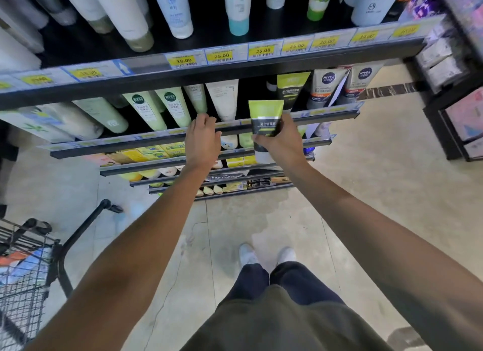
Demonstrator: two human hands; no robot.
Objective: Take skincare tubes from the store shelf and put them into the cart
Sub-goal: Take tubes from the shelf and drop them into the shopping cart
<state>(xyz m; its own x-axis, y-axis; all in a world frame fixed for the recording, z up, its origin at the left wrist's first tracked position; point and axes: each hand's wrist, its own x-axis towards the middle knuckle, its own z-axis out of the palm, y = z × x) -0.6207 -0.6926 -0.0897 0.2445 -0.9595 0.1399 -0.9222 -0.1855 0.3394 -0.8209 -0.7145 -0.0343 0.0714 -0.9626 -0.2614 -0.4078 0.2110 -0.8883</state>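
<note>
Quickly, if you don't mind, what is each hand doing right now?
Left hand: open, holding nothing, fingers reaching to the shelf edge.
Right hand: grips a green-and-black tube, off the shelf.

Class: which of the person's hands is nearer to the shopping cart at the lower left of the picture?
Left. The left hand reaches to the shelf edge on the side of the shopping cart; the right hand, gripping a green-and-black tube, lies farther right, away from it.
</note>
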